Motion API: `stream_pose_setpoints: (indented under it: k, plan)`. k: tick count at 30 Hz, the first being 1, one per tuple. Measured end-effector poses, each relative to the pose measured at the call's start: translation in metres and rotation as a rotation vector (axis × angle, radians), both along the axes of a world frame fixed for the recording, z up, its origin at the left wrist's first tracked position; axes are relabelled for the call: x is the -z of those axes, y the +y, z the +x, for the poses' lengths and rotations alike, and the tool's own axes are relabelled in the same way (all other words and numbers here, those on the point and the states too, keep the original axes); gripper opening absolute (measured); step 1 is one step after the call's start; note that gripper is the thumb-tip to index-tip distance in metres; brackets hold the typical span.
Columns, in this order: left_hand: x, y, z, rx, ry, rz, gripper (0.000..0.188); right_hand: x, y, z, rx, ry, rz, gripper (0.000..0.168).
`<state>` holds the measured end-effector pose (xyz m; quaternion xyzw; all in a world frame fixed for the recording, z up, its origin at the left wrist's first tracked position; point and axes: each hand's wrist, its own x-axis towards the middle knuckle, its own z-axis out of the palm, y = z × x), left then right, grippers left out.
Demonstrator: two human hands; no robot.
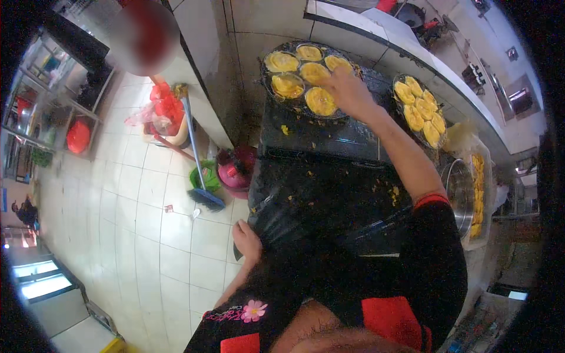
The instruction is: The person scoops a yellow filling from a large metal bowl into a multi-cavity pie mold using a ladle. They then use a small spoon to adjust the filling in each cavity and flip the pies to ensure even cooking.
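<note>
A round mould pan (295, 105) with several cups of yellow food stands at the far end of a dark, crumb-strewn worktop (304, 137). Over its right side reaches my right hand (348, 90), fingers down among the yellow pieces (314, 73); the blurred fingertips do not show whether they grip anything. Right of my forearm lies a second round pan (419, 110) filled with yellow pieces. My left hand (246, 240) is low beside the worktop's left edge, its fingers curled at a dark edge or cloth; its grip is unclear.
On the right are a steel pot (459, 198) and a clear plastic container (485, 176) of yellow pieces. Left of the worktop stand a magenta tub (236, 172), a green dustpan (211, 176), a blue broom (206, 199) and a bin (178, 134) with red bags. A person is at the upper left.
</note>
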<state>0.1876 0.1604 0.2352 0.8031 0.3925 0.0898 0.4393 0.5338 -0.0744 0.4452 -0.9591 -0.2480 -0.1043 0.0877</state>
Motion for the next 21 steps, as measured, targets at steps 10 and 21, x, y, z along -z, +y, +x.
stream_pose_setpoints:
  k: [10,21]
  plan:
    - [0.001,0.002,-0.001,0.006,-0.010,0.004,0.044,-0.002,0.024,0.007,-0.091,0.013,-0.037,0.023]
    - [0.002,0.000,-0.001,-0.037,-0.017,0.024,0.044,0.019,0.034,0.035,-0.020,0.134,0.050,0.024]
